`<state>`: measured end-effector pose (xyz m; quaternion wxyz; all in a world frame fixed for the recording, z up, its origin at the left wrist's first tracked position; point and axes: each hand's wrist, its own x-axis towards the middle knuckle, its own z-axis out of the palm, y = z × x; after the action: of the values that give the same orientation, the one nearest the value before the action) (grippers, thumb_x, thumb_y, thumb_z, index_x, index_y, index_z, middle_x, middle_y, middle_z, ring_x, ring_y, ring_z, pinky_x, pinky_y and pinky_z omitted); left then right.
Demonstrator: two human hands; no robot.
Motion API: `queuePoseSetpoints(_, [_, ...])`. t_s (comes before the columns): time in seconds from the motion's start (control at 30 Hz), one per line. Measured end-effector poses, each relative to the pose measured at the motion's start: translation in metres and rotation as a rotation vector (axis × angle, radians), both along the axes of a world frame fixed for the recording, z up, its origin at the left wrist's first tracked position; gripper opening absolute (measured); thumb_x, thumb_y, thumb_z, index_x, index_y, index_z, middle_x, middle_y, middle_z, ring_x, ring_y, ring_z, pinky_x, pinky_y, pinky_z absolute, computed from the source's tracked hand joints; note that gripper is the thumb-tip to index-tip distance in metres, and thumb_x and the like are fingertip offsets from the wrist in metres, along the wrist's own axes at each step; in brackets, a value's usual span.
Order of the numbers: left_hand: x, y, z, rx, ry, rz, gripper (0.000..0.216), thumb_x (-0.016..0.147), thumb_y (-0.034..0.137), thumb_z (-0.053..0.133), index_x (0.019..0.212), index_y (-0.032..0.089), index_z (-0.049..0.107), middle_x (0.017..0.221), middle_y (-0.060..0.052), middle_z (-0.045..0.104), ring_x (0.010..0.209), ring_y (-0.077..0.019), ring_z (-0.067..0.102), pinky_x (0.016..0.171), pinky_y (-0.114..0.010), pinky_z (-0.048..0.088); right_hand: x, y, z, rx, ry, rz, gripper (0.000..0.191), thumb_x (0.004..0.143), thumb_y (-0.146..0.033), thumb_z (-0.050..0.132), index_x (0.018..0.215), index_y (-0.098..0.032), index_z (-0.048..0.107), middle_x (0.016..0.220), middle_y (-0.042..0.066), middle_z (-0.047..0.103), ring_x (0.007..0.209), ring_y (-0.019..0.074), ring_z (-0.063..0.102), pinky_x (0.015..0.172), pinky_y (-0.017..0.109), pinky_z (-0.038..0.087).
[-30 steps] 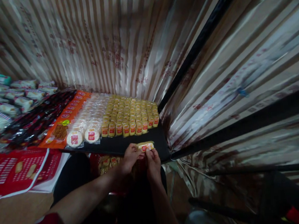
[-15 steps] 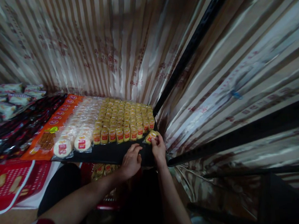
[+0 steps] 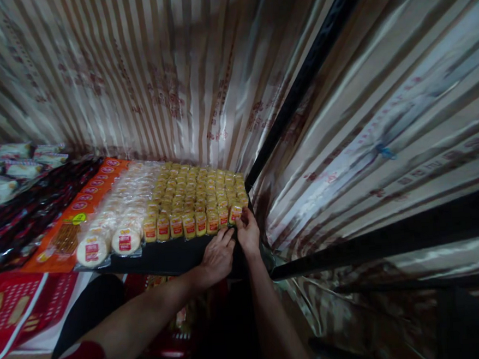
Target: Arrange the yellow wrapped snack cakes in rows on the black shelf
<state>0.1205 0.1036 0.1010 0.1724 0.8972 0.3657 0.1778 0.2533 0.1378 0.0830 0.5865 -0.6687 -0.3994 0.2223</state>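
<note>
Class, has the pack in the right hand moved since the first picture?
Yes: against the shelf, the pack has gone forward and slightly right, from near the edge to the right end of the front row.

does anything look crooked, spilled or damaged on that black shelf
Nothing looks spilled or damaged. The yellow packets stand in close, orderly rows beside the round white packets. The one slightly odd spot is the end packet at the front row's right, touched by the right hand: it seems a little tilted against its neighbours.
</note>
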Motion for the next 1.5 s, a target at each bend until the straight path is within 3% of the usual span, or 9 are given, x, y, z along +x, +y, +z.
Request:
queuePoseSetpoints(0.23, [0.004, 0.007, -0.008, 0.019, -0.020, -0.003, 0.041, 0.078, 0.011, 0.045, 0.118, 0.006, 0.052, 0.141, -0.018, 0.039, 0.136, -0.0293, 0.023, 0.108, -0.047, 0.028, -0.004, -0.009, -0.010, 0.022, -0.067, -0.092, 0.031, 0.073, -0.036, 0.059, 0.099, -0.018, 0.060, 0.098, 0.009, 0.064, 0.086, 0.0186, 0.060, 0.079, 0.033, 0.050])
queuePoseSetpoints(0.53, [0.004, 0.015, -0.017, 0.159, -0.044, -0.076, 0.053, 0.082, 0.015, 0.042, 0.134, 0.005, 0.039, 0.147, -0.015, 0.031, 0.141, -0.0231, 0.008, 0.115, -0.045, 0.012, -0.002, -0.013, -0.017, -0.076, -0.172, -0.049, 0.034, 0.076, -0.035, 0.055, 0.103, -0.019, 0.065, 0.092, 0.007, 0.065, 0.081, 0.0176, 0.059, 0.081, 0.032, 0.047])
queuePoseSetpoints(0.7, [0.003, 0.016, -0.020, 0.178, -0.065, -0.100, 0.051, 0.085, 0.015, 0.038, 0.135, 0.005, 0.036, 0.147, -0.016, 0.031, 0.141, -0.0224, 0.011, 0.115, -0.045, 0.015, -0.006, -0.013, -0.014, -0.040, -0.077, -0.140, 0.041, 0.073, -0.036, 0.058, 0.109, -0.017, 0.058, 0.101, 0.008, 0.063, 0.080, 0.0162, 0.059, 0.075, 0.030, 0.048])
queuePoseSetpoints(0.83, [0.004, 0.016, -0.022, 0.167, -0.100, -0.113, 0.049, 0.086, 0.017, 0.037, 0.134, 0.004, 0.037, 0.146, -0.019, 0.031, 0.140, -0.0251, 0.011, 0.114, -0.048, 0.018, -0.005, -0.012, -0.016, -0.028, -0.069, -0.101, 0.033, 0.074, -0.037, 0.056, 0.101, -0.017, 0.061, 0.101, 0.008, 0.065, 0.082, 0.0169, 0.060, 0.072, 0.030, 0.048])
queuePoseSetpoints(1.0, [0.005, 0.015, -0.023, 0.160, -0.074, -0.096, 0.047, 0.087, 0.018, 0.038, 0.131, 0.001, 0.039, 0.144, -0.022, 0.032, 0.140, -0.0270, 0.013, 0.113, -0.049, 0.018, 0.000, -0.013, -0.012, -0.052, -0.127, -0.069, 0.031, 0.078, -0.036, 0.051, 0.097, -0.017, 0.065, 0.099, 0.009, 0.066, 0.086, 0.0189, 0.060, 0.076, 0.032, 0.049])
queuePoseSetpoints(1.13, [0.005, 0.014, -0.022, 0.198, -0.046, -0.108, 0.048, 0.089, 0.019, 0.036, 0.134, 0.001, 0.036, 0.146, -0.021, 0.030, 0.141, -0.0254, 0.009, 0.114, -0.045, 0.014, -0.003, -0.016, -0.006, 0.008, -0.212, -0.060, 0.028, 0.079, -0.033, 0.049, 0.095, -0.018, 0.067, 0.102, 0.009, 0.066, 0.096, 0.0197, 0.059, 0.087, 0.034, 0.045])
queuePoseSetpoints(1.3, [0.004, 0.015, -0.023, 0.158, -0.030, -0.117, 0.055, 0.089, 0.020, 0.037, 0.139, 0.000, 0.027, 0.146, -0.021, 0.029, 0.140, -0.0249, 0.011, 0.114, -0.041, 0.013, -0.012, -0.012, -0.012, -0.019, -0.047, -0.061, 0.030, 0.079, -0.035, 0.048, 0.097, -0.018, 0.065, 0.098, 0.009, 0.067, 0.090, 0.0197, 0.061, 0.082, 0.034, 0.048])
queuePoseSetpoints(1.5, [0.007, 0.016, -0.026, 0.091, -0.040, -0.097, 0.055, 0.088, 0.020, 0.036, 0.139, 0.000, 0.029, 0.147, -0.021, 0.027, 0.140, -0.0245, 0.013, 0.113, -0.040, 0.019, -0.014, -0.011, -0.010, -0.044, 0.000, -0.055, 0.029, 0.078, -0.034, 0.047, 0.096, -0.017, 0.063, 0.097, 0.010, 0.067, 0.088, 0.0190, 0.061, 0.082, 0.034, 0.049])
